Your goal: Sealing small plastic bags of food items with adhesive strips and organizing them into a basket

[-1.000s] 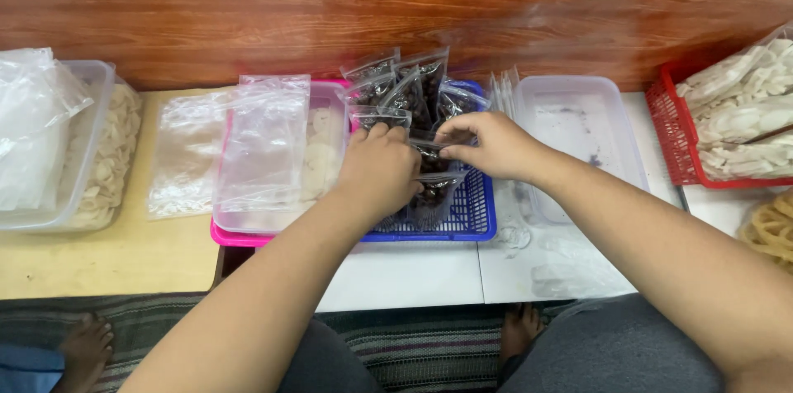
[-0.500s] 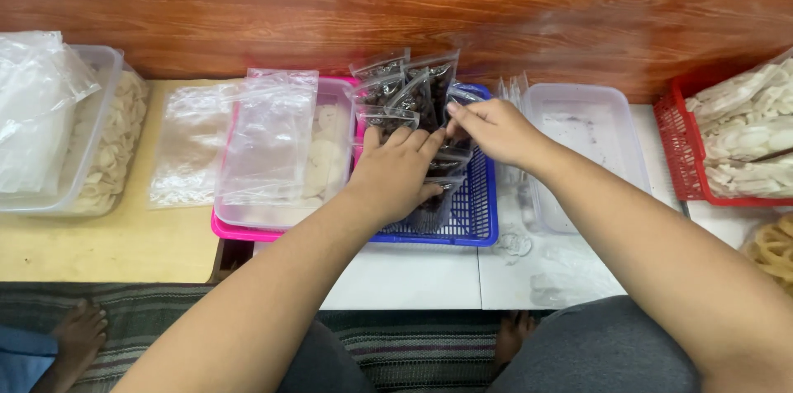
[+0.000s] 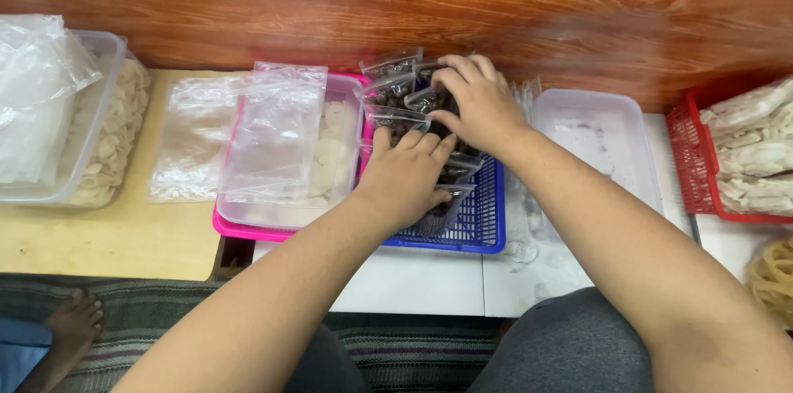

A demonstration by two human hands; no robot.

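Pouches (image 3: pixel 395 89): small clear zip bags of dark pieces, upright in a row inside the blue basket (image 3: pixel 483 224); right hand (image 3: pixel 481 104) curls over the back ones, grip closed on their tops; left hand (image 3: pixel 406 174) lies flat against the front ones, fingers together. Press evenly, as the slick film slips; basket is rigid plastic mesh; beside it a pink tray (image 3: pixel 248 228).

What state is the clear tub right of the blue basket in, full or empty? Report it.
Nearly empty: the clear tub shows its bare bottom with only faint residue, beside the blue basket.
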